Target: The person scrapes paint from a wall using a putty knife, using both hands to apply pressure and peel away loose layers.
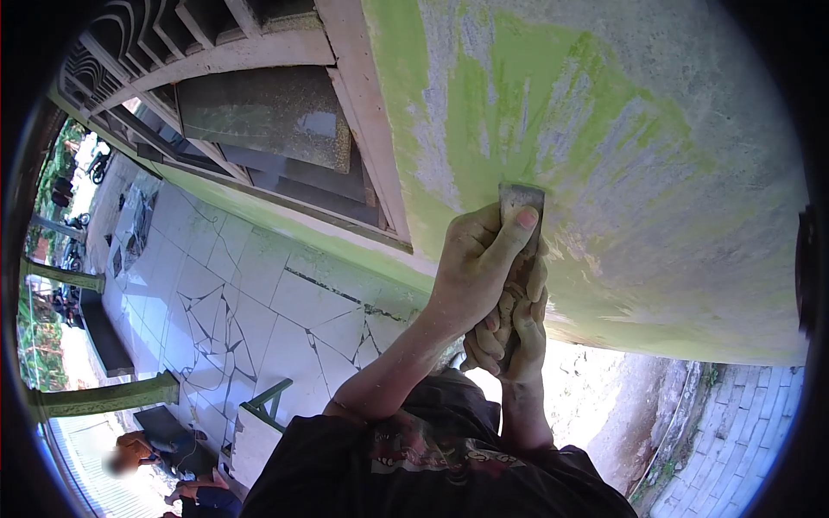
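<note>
Against the green wall (509, 104), whose paint is scraped away in pale streaks, rests the flat metal blade of a scraper (523, 197). My left hand (477, 250) is closed round the blade's upper part, its thumb lying along the metal. Just below and to the right, my right hand (522, 332) wraps round the scraper's handle. The two hands touch, and the fingers hide most of the handle. Both hands look dusty.
Left of the wall is a window frame (367, 129) with glass panes and bars. Below lies a cracked tiled floor (250, 285), with a green-legged piece of furniture (275, 401). Two people (134, 451) (207, 496) are at the lower left.
</note>
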The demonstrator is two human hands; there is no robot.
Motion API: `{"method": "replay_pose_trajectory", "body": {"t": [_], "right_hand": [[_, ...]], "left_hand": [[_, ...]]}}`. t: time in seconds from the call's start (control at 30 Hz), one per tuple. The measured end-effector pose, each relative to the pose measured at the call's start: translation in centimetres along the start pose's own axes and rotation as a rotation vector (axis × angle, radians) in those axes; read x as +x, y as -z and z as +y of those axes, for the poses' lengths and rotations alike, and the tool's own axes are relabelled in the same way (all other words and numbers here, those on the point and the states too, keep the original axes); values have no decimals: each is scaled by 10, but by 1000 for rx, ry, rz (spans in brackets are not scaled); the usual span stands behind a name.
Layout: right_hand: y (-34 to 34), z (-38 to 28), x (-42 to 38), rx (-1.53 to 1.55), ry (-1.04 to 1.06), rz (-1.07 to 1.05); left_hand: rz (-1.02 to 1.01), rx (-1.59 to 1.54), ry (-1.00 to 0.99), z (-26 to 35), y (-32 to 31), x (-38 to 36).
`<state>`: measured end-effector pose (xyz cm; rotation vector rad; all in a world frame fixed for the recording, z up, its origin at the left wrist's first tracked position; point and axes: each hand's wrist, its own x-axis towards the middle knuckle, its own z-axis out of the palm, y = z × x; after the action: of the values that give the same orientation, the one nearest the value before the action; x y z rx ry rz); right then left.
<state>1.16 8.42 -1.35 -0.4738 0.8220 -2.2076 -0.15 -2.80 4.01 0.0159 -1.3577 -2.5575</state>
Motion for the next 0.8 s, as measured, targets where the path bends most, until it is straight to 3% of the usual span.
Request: {"method": "replay_pose_trajectory", "body": {"t": [0.07, 0.13, 0.2, 0.27, 0.3, 0.5, 0.7, 0.8], "right_hand": [[-9, -2, 2, 6, 9, -40], [-24, -4, -3, -31, 56, 117], [-21, -3, -2, -131, 55, 132], [-12, 4, -8, 40, -16, 41], [-22, 5, -11, 41, -29, 151], [-13, 8, -9, -8, -3, 58], [-12, 5, -13, -72, -1, 173], [-5, 3, -8, -65, 22, 135]], "left_hand": [[1, -26, 24, 11, -4, -3], [-37, 0, 55, 8, -1, -5], [-31, 23, 65, 5, 2, -4], [-22, -23, 115, 6, -1, -7], [-35, -78, 160, 14, -1, -9], [-39, -20, 126, 19, -1, -7], [-48, -80, 130, 8, 0, -8], [-78, -90, 102, 8, -1, -1]]}}
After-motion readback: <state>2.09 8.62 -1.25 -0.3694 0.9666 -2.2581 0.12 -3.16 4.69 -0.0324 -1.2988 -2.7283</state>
